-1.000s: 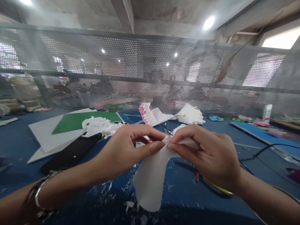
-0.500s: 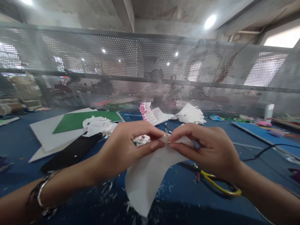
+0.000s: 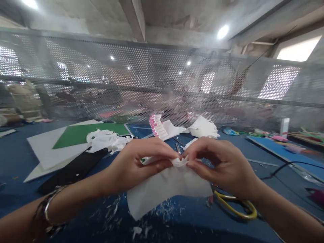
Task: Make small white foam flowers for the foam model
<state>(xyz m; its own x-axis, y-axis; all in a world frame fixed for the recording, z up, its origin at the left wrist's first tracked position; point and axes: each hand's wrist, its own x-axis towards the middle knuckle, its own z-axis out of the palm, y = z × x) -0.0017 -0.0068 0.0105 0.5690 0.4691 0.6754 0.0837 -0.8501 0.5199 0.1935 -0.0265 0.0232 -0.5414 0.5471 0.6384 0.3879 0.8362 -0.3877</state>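
Note:
Between both hands hangs a thin white sheet [image 3: 157, 192], paper or cloth, its top edge bunched into small folds. My left hand [image 3: 141, 158] pinches the gathered edge between thumb and fingertips. Just to its right, my right hand [image 3: 222, 162] pinches the same edge, fingertips almost meeting the left ones. The lower part of the sheet drops freely above the blue table. Yellow-handled scissors [image 3: 238, 206] lie under and beside my right wrist, their blades mostly hidden by the sheet and hand.
A crumpled white scrap [image 3: 107, 140], a green sheet [image 3: 83, 135] and a black flat object [image 3: 73, 170] lie left. Behind my hands are a pink-edged pleated strip [image 3: 155, 125] and a white fringed piece [image 3: 204, 127]. A blue board [image 3: 286, 152] lies right; perforated metal panels [image 3: 141, 84] stand behind.
The sheet's top edge is more bunched between my fingertips, and its hanging part has spread wider to the right and risen. Both hands sit slightly lower in view.

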